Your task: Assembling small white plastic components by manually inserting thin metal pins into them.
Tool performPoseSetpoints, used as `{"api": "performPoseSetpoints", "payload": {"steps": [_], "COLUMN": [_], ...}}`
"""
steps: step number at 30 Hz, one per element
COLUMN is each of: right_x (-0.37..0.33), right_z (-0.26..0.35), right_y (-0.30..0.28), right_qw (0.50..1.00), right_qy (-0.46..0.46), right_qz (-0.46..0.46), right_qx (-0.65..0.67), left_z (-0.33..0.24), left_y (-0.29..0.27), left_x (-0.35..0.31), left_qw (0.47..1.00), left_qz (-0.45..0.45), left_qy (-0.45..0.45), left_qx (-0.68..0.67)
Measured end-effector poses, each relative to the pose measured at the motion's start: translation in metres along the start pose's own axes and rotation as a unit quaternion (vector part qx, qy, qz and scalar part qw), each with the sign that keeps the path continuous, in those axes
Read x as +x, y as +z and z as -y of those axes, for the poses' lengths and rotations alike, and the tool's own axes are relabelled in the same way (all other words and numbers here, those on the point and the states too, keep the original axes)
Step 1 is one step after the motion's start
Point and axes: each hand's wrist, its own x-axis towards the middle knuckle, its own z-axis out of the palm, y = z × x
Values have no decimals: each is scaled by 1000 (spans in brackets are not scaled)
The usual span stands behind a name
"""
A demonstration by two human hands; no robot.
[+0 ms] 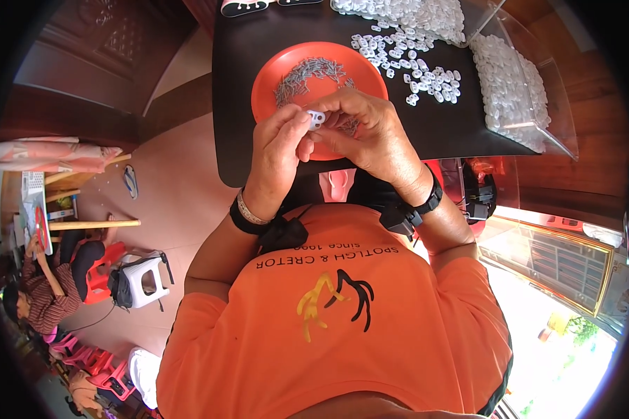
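My left hand [272, 157] is closed in a pinch on a small white oval plastic piece with dark holes [316, 120]. Right beside it, my right hand [379, 133] has its thumb and fingers curled together. Whatever those fingers hold, if anything, is hidden. Both hands are over the near part of a round red plate [262, 80] on the dark table [234, 126]. Many thin grey metal pins, like small screws or nails [314, 68], lie heaped in the plate.
Loose white oval pieces [437, 85] are scattered right of the plate. More fill a clear bin [514, 94] at the table's right edge and form a pile [426, 15] at the back. Left, a person [45, 297] sits near a white stool [147, 279].
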Motion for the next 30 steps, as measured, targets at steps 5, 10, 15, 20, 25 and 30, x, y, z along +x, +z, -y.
{"api": "performPoseSetpoints", "payload": {"steps": [5,10,15,20,25,30], "right_x": [0,2,2,0,1,0], "right_z": [3,8,8,7,6,4], "right_y": [0,8,12,13,12,10], "right_qw": [998,989,968,966,962,966], "right_qy": [-33,-69,-124,-133,-155,-141], "right_qz": [6,-28,-44,-34,-40,-28], "right_qx": [-53,-129,-214,-221,-222,-217], "left_z": [5,4,3,6,4,7], "left_y": [-3,1,-3,-4,2,4], "left_x": [2,2,0,0,-3,-3], "left_qw": [1000,999,1000,999,999,998], "left_qz": [-1,-22,-25,-21,-27,-35], "left_qy": [13,24,8,24,37,29], "left_qx": [6,-4,-2,-8,-23,-33]}}
